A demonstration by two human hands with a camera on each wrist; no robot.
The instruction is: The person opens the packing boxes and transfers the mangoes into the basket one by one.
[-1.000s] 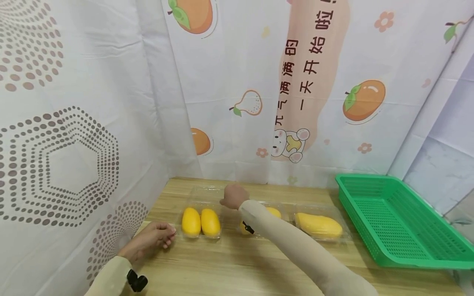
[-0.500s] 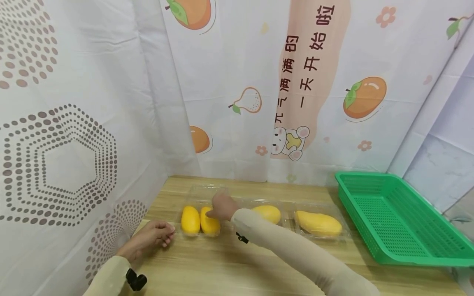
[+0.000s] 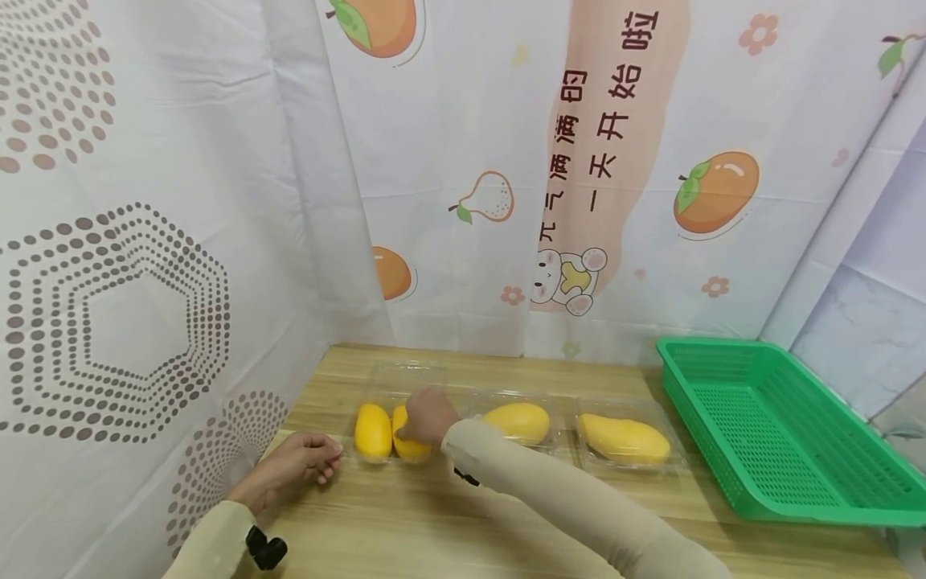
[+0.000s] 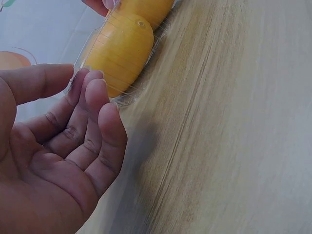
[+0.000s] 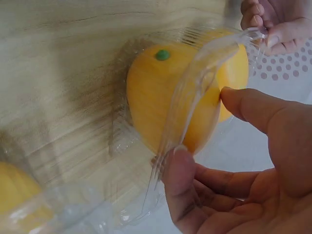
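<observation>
A clear plastic clamshell box (image 3: 409,376) stands at the left of the wooden table with its lid folded back. Two yellow mangoes lie side by side in it: a left mango (image 3: 373,433) and a right mango (image 5: 163,92) with a green spot on its end. My left hand (image 3: 302,464) pinches the box's left rim between thumb and fingertips. My right hand (image 3: 428,416) reaches over the box, thumb and curled fingers on the right mango. In the right wrist view, the thumb touches the mango while a fingertip meets the clear rim.
Further right, a second clear box (image 3: 553,438) holds a mango (image 3: 522,423), partly behind the right sleeve. A third clear box (image 3: 676,458) holds one mango (image 3: 625,440). At the far right stands a green plastic basket (image 3: 796,515). Patterned curtains (image 3: 448,314) enclose the table.
My right hand has come down from the back of the left box, leftward and nearer, onto the right mango. The mango in the middle box shows more. My left hand stays in place.
</observation>
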